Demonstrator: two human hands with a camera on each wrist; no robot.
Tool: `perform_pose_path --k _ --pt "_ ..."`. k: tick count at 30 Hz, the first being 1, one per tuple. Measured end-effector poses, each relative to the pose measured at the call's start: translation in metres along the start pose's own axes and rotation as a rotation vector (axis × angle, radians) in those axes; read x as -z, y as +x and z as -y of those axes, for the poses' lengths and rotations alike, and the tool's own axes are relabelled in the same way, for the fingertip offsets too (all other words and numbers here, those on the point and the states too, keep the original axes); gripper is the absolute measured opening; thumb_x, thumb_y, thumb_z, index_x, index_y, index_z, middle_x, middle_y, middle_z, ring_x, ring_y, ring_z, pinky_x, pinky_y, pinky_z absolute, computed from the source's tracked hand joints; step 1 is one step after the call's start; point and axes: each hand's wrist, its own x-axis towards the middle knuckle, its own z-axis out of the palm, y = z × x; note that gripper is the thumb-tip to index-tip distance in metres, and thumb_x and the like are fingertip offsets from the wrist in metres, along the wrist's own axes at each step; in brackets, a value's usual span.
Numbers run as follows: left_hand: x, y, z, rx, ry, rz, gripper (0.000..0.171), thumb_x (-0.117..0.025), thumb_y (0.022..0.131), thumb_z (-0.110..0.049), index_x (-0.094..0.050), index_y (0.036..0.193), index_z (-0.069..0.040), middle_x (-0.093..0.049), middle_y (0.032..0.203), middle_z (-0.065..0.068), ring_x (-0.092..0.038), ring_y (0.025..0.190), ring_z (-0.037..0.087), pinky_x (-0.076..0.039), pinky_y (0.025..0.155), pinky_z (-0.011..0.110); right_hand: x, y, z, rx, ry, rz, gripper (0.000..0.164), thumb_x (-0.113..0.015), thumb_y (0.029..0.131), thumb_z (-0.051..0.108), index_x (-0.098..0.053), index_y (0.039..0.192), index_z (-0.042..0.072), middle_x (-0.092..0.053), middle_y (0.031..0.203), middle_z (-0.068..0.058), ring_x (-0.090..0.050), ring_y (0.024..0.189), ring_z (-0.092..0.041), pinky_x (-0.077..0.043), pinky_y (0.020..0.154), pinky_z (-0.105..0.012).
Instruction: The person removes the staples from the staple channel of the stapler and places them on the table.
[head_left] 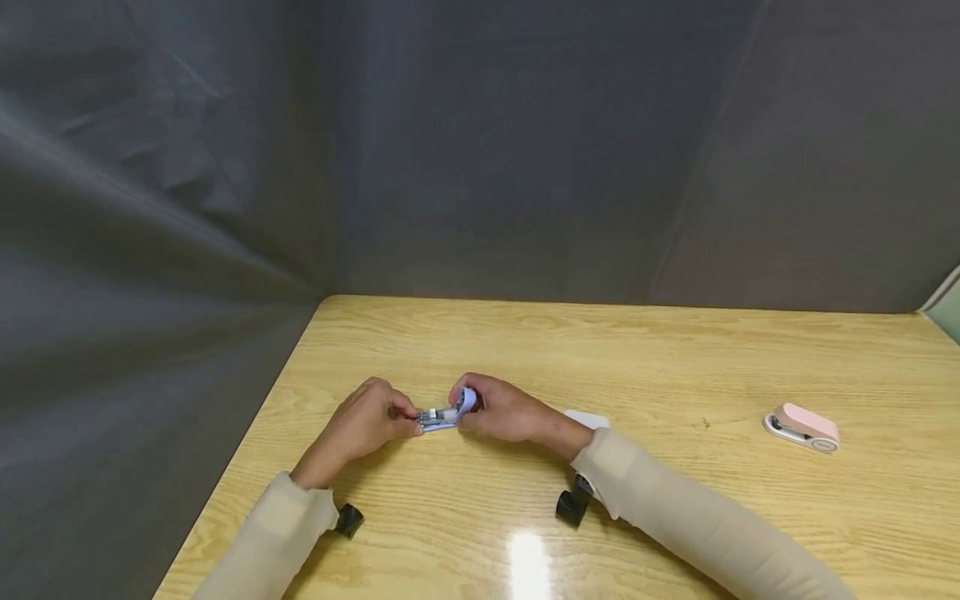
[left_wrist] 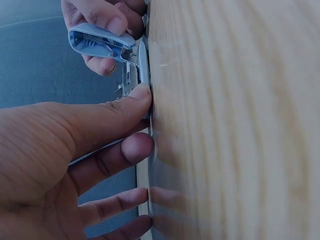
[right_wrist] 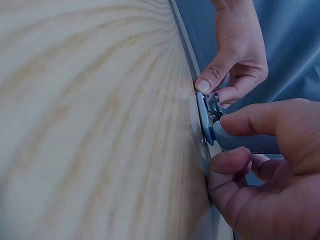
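Note:
A light blue stapler (head_left: 442, 419) is held low at the table between both hands, its top cover swung up and back from the base. My left hand (head_left: 367, 423) pinches the far end of the base (right_wrist: 204, 117) between thumb and fingers; in the left wrist view its other fingers spread close along the tabletop. The raised cover (left_wrist: 97, 42) is gripped by my right hand (head_left: 510, 410), thumb on one side and fingers on the other. Bare metal parts of the staple channel (right_wrist: 212, 102) show between the hands.
A pink and white stapler (head_left: 806, 427) lies to the right on the wood-grain table (head_left: 675, 358). Behind my right wrist a flat white item (head_left: 587, 418) is partly hidden. Dark sheeting (head_left: 525, 150) rises along the table's back and left edges.

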Motion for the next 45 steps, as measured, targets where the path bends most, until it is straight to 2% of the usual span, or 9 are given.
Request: perform_pose_path --k 3,6,9,12,16,21,26,36,45 --pt "0.0 0.0 -0.001 -0.001 0.006 0.002 0.012 -0.089 0.081 -0.012 -0.08 0.077 -0.019 -0.066 0.081 -0.011 -0.048 0.08 0.015 -0.041 0.074 0.036 0.002 -0.002 0.001 0.013 -0.007 0.007 0.015 -0.066 0.098 0.0 -0.06 0.111 0.001 -0.058 0.089 -0.005 -0.051 0.068 -0.013 -0.044 0.064 -0.028" --pt "0.001 0.0 -0.002 -0.01 0.007 0.006 0.012 -0.089 0.081 -0.011 -0.08 0.077 -0.018 -0.067 0.079 -0.012 -0.049 0.078 0.015 -0.041 0.072 0.035 0.002 -0.003 0.006 0.031 -0.112 -0.002 0.014 -0.066 0.097 0.004 -0.062 0.111 0.002 -0.056 0.088 -0.005 -0.052 0.064 -0.013 -0.045 0.063 -0.028" --pt "0.002 0.0 -0.002 -0.02 0.006 0.009 0.011 -0.089 0.082 -0.01 -0.08 0.078 -0.017 -0.068 0.077 -0.012 -0.05 0.073 0.015 -0.041 0.067 0.034 0.003 -0.006 0.013 0.035 -0.254 -0.029 0.014 -0.067 0.097 0.01 -0.064 0.111 0.008 -0.055 0.09 -0.003 -0.052 0.071 -0.015 -0.045 0.067 -0.031" --pt "0.003 0.0 -0.002 -0.02 0.008 0.008 0.011 -0.089 0.082 -0.01 -0.08 0.078 -0.017 -0.067 0.077 -0.012 -0.049 0.075 0.015 -0.041 0.069 0.034 0.003 -0.007 0.017 0.03 -0.332 -0.055 0.015 -0.069 0.097 0.014 -0.065 0.112 0.01 -0.054 0.094 -0.002 -0.049 0.081 -0.017 -0.044 0.071 -0.034" --pt "0.002 0.001 -0.002 -0.031 0.012 0.011 0.01 -0.089 0.082 -0.011 -0.08 0.079 -0.017 -0.067 0.077 -0.013 -0.049 0.077 0.015 -0.041 0.072 0.035 0.002 -0.01 0.019 0.035 -0.371 -0.084 0.02 -0.071 0.097 0.016 -0.065 0.115 0.009 -0.053 0.095 -0.001 -0.047 0.084 -0.018 -0.044 0.072 -0.034" --pt "0.003 0.001 -0.001 -0.045 0.018 0.014 0.011 -0.088 0.082 -0.011 -0.08 0.078 -0.017 -0.067 0.076 -0.013 -0.049 0.075 0.015 -0.041 0.07 0.035 0.0 -0.01 0.022 0.104 -0.445 -0.134 0.028 -0.072 0.097 0.019 -0.063 0.122 0.007 -0.052 0.098 -0.003 -0.046 0.083 -0.016 -0.045 0.069 -0.032" --pt "0.003 0.001 0.0 -0.058 0.0 0.023 0.011 -0.088 0.082 -0.011 -0.081 0.078 -0.017 -0.068 0.076 -0.013 -0.049 0.076 0.016 -0.04 0.072 0.036 -0.004 -0.006 0.022 0.142 -0.504 -0.161 0.027 -0.07 0.097 0.016 -0.064 0.122 0.008 -0.056 0.104 -0.008 -0.051 0.088 -0.017 -0.047 0.075 -0.034" --pt "0.003 0.002 0.003 -0.112 -0.059 0.055 0.009 -0.085 0.084 -0.005 -0.081 0.079 -0.012 -0.068 0.073 -0.01 -0.048 0.06 0.011 -0.038 0.057 0.026 -0.01 0.003 0.027 0.159 -0.57 -0.167 0.024 -0.069 0.099 0.016 -0.071 0.12 0.006 -0.062 0.112 -0.011 -0.054 0.095 -0.022 -0.046 0.082 -0.037" --pt "0.002 0.003 0.004 -0.117 -0.031 0.043 0.008 -0.087 0.084 -0.008 -0.082 0.081 -0.013 -0.067 0.071 -0.012 -0.05 0.063 0.011 -0.041 0.06 0.027 -0.014 0.013 0.028 0.171 -0.676 -0.127 0.022 -0.067 0.103 0.021 -0.075 0.118 0.007 -0.07 0.108 -0.004 -0.059 0.093 -0.018 -0.046 0.087 -0.037"
